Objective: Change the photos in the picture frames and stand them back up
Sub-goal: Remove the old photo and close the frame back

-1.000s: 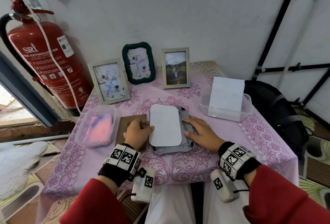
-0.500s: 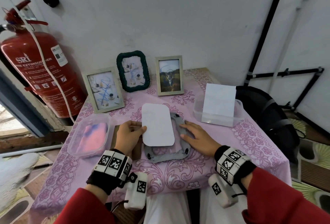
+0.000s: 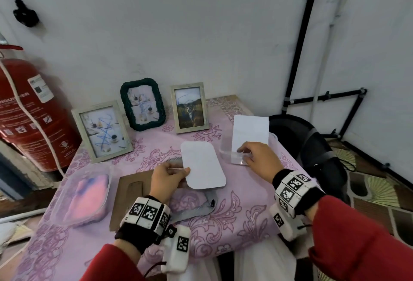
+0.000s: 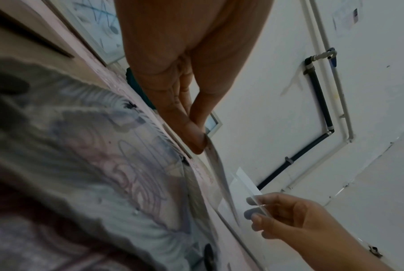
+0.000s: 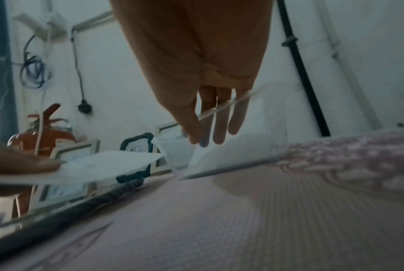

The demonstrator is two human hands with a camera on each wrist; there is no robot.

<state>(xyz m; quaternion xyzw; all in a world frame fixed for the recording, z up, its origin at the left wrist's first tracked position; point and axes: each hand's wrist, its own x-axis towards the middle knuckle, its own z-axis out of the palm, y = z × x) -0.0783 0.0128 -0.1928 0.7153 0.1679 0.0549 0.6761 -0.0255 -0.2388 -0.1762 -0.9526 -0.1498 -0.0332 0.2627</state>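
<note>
My left hand (image 3: 178, 172) pinches the left edge of a white round-cornered photo (image 3: 203, 166), blank side up, and holds it just above the table. Under it a grey frame (image 3: 196, 209) lies face down, its brown backing board (image 3: 131, 193) lying beside it on the left. My right hand (image 3: 245, 154) is off to the right by a clear tub (image 3: 273, 138) and pinches a thin clear pane (image 3: 237, 158). The right wrist view shows that pane (image 5: 221, 108) between thumb and fingers. A white sheet (image 3: 250, 133) stands in the tub.
Three frames stand along the wall: a pale one (image 3: 104, 130), a dark green one (image 3: 143, 104) and another pale one (image 3: 190, 107). A clear tub with pink contents (image 3: 87, 193) sits front left. A fire extinguisher (image 3: 29, 113) stands left, a black bag (image 3: 312, 146) right.
My right hand left the grey frame and moved right to the clear tub, now holding the clear pane. My left hand raised the white photo off the frame.
</note>
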